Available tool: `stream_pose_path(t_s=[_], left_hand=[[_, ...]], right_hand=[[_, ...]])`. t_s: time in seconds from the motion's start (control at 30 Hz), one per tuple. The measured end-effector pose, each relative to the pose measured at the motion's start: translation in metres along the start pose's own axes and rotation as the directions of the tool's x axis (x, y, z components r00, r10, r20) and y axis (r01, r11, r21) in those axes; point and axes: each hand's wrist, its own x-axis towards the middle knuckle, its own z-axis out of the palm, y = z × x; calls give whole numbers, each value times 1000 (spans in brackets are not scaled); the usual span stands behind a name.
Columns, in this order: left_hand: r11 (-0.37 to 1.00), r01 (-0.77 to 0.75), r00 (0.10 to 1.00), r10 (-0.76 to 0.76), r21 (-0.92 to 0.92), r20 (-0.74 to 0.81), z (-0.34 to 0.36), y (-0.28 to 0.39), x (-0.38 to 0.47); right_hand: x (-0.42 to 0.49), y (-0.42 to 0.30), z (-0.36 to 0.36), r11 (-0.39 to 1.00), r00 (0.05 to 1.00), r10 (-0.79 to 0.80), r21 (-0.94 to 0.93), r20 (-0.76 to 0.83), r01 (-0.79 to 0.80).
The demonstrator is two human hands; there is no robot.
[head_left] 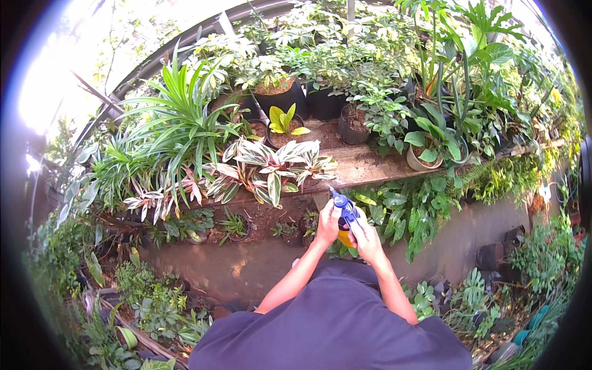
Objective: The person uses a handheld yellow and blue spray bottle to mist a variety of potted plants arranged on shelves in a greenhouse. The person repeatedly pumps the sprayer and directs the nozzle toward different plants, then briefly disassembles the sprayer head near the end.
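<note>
A spray bottle (341,201) with a blue sprayer head and a yellow-orange lower part is held out in front of my body. Its nozzle points away from me, towards a wooden shelf plank (370,162). My left hand (327,224) wraps the left side of the sprayer head. On the other side, my right hand (365,235) grips the handle, and its fingers partly cover the bottle. Just beyond the nozzle and to its left grows a plant with pink, white and green striped leaves (273,169). A small yellow-green seedling (283,121) stands in a black pot behind it.
Long-leaved green plants (180,111) crowd the shelf's left side. Farther right are a dark pot (354,125) and a pale pot (422,159). Leafy plants (397,212) hang below the plank. A low wall (222,268) runs beneath, with more potted plants (152,296) near the ground.
</note>
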Motion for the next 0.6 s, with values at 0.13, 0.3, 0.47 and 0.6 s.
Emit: stream_pose_path(t_s=[0.13,0.3,0.47,0.6], left_hand=[[999,-11,996,8,-35,-93,28,0,5],[999,14,983,-21,-39,-181,51,-18,8],[1000,22,967,-22,-3,-255,60,-24,5],[997,69,961,-57,35,-269,64,-26,2]], right_hand=[[17,6,-36,997,995,-30,-62,97,36],[31,3,-67,998,980,6,-63,197,7],[44,6,-85,998,956,43,-57,291,-28],[51,9,-94,998,937,50,-50,345,-35]])
